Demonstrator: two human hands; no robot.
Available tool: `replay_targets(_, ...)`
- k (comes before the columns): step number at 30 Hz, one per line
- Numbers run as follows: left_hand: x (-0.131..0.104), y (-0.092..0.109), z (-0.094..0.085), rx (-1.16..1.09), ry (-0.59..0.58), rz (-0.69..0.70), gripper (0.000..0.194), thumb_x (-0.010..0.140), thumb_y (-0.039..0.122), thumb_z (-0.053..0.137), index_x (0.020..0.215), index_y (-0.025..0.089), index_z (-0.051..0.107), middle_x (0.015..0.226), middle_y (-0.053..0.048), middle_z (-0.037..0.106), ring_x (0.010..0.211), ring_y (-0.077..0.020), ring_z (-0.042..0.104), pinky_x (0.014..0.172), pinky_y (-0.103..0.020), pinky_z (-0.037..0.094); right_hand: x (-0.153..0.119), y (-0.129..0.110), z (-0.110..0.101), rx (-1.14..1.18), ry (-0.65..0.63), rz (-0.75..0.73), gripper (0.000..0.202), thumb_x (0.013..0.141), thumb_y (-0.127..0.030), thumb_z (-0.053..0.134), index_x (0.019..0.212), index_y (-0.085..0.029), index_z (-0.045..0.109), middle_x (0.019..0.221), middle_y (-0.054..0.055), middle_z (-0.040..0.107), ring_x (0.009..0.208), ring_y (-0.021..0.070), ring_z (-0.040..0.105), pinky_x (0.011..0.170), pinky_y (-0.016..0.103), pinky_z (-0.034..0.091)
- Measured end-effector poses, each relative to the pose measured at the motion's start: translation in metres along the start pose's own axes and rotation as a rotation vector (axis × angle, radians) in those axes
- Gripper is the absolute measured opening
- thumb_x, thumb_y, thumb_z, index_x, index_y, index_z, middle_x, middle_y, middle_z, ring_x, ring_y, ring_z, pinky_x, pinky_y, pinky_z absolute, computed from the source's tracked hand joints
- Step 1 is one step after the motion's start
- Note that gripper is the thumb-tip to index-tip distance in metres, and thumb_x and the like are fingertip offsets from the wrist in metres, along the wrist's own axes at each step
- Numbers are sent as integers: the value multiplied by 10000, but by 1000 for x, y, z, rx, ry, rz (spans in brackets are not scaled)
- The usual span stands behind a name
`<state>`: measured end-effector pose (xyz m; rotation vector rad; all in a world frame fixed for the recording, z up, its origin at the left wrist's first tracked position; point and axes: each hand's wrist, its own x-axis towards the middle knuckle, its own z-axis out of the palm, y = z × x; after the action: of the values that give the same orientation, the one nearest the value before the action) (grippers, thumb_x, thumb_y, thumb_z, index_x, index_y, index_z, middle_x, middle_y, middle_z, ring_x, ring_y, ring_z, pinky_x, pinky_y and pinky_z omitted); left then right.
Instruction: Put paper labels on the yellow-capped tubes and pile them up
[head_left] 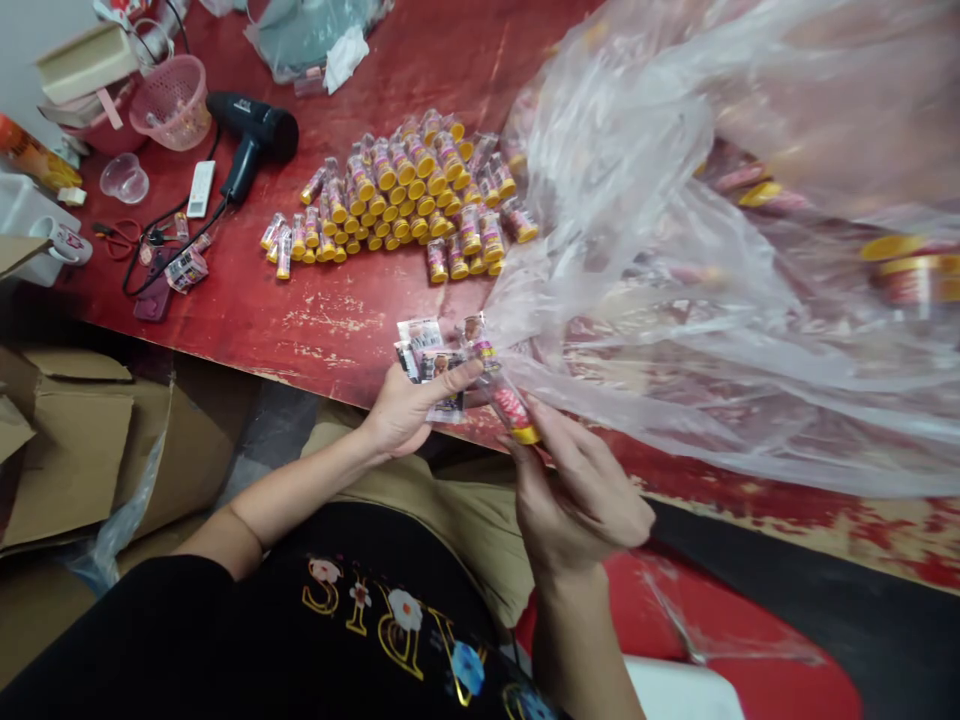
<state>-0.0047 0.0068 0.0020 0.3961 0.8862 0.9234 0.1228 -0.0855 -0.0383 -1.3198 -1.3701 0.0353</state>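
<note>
Yellow-capped tube [511, 408] sits over near edge of table [337, 325], right hand [574, 480] gripping its cap end.
Left hand [405, 408] holds printed wrappers [424, 338], thumb at tube's far end; more tubes [397, 190] lie piled beside plastic bag [622, 160].

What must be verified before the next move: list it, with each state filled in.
1. Tube gripped by the right hand: ok.
2. Printed wrappers held in the left hand: ok.
3. Yellow cap fully seated on that tube: cannot tell.
4. Plastic bag well away from the held tube: not ok, it lies close beside it.
5. Pile of yellow-capped tubes apart from both hands: ok.
6. Hair dryer switched off: cannot tell.
</note>
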Motion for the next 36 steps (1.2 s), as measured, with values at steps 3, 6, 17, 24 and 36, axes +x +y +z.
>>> replay_targets(3,-1,-4,-1,79,18,82,550,494,372,1074,891,151,764,896,-24,792,810,-156,730,896,-335,592,-2,-8,0,-53,-17,30,707,813,-40,863,1425,-361,715,1112,33,858,862,199,823,789,302,686)
replay_targets(6,-2,-6,-1,121,-25,64,558,486,406,1074,876,149,769,876,-32,791,789,-149,714,873,-322,579,-3,-11,2,13,9,134,671,798,-58,884,1383,-358,747,1077,30,856,844,195,803,789,317,676)
replay_targets(17,-4,2,-12,188,-146,-92,698,441,367,1088,1023,142,775,922,-32,796,837,-183,743,888,-367,599,18,-5,1,80,4,42,563,892,-14,760,1320,-379,783,1028,17,825,892,172,790,791,295,639)
replay_targets(24,-9,2,-17,200,-223,-103,734,496,281,1074,1169,176,798,898,-1,788,838,-148,731,934,-353,596,7,-9,15,58,121,156,386,882,-95,814,1205,-307,835,964,34,799,834,180,754,725,320,616)
replay_targets(36,-5,6,-15,180,-160,-151,961,433,342,1090,1322,191,758,872,-9,782,853,-209,758,893,-399,620,12,-3,28,42,166,71,575,839,-21,833,1275,-395,803,951,-5,810,781,150,746,723,294,597)
